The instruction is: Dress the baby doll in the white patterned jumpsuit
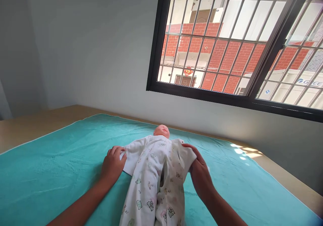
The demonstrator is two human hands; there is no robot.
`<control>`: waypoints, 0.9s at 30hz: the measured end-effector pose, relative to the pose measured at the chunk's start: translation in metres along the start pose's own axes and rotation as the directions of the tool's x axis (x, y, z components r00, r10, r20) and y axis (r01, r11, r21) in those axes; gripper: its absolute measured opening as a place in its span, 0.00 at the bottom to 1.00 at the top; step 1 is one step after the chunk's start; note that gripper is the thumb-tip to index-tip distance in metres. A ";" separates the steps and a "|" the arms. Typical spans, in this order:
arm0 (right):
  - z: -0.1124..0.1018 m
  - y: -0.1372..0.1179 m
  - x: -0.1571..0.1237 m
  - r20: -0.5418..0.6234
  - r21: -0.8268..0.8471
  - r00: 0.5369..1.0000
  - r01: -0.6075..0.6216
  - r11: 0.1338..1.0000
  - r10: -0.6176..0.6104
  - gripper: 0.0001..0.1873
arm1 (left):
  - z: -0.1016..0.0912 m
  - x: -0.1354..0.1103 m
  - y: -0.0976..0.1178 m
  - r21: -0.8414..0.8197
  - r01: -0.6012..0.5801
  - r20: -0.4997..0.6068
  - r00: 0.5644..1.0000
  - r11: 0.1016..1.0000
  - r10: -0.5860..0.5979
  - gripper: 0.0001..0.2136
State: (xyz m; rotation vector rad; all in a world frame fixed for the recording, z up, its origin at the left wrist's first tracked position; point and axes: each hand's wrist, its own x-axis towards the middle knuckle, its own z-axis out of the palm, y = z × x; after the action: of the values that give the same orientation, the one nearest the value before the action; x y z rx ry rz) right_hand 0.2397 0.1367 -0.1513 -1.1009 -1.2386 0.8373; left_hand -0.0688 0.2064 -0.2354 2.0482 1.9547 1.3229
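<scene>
A baby doll lies on its back, its head toward the wall. White baby romper with small green and grey animal prints covers its body and runs down to the bottom edge of the view. Down the romper's front is a gap, partly open. My left hand has its fingers curled at the end of the sleeve on the left, thumb against the cloth. On the other side, my right hand grips the right-hand sleeve, fingers over its top. The doll's own hands are hidden.
A turquoise sheet lies under the doll, over a tan surface that shows along its edges. Behind stands a grey wall with a black-framed, barred window at upper right. Sunlight patches fall near the right edge.
</scene>
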 end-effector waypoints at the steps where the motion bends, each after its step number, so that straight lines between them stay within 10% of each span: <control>1: 0.011 -0.001 0.001 0.056 -0.055 0.998 0.044 0.998 -0.041 0.17 | 0.001 0.001 -0.003 0.056 0.048 0.015 0.999 0.997 -0.049 0.09; 7: 0.054 0.005 -0.009 0.548 -0.465 0.780 0.585 0.664 -0.304 0.21 | -0.007 0.001 0.002 0.240 0.122 0.143 0.977 0.963 -0.159 0.12; 10: 0.058 0.009 -0.022 0.610 -0.558 0.715 0.694 0.455 -0.343 0.21 | -0.013 0.001 0.009 0.274 0.101 0.213 0.963 0.956 -0.163 0.10; 15: 0.043 0.023 -0.045 0.638 -0.499 0.634 0.773 0.391 -0.437 0.22 | -0.011 0.002 0.008 0.176 0.123 0.207 0.965 0.977 -0.158 0.09; 21: 0.031 0.049 -0.058 0.399 -0.499 0.699 0.709 0.499 -0.593 0.26 | -0.011 0.004 0.013 -0.193 0.234 0.109 0.970 0.953 -0.216 0.12; 27: 0.036 0.049 -0.058 0.332 -0.498 0.729 0.674 0.546 -0.599 0.28 | -0.041 0.005 0.056 -0.362 0.085 0.027 0.996 0.928 -0.081 0.11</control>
State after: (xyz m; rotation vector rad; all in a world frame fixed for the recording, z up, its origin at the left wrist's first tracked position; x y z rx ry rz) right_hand 0.1982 0.1027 -0.2162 -0.9416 -1.9271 -0.0901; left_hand -0.0472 0.1765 -0.1759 1.7753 1.6187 1.5129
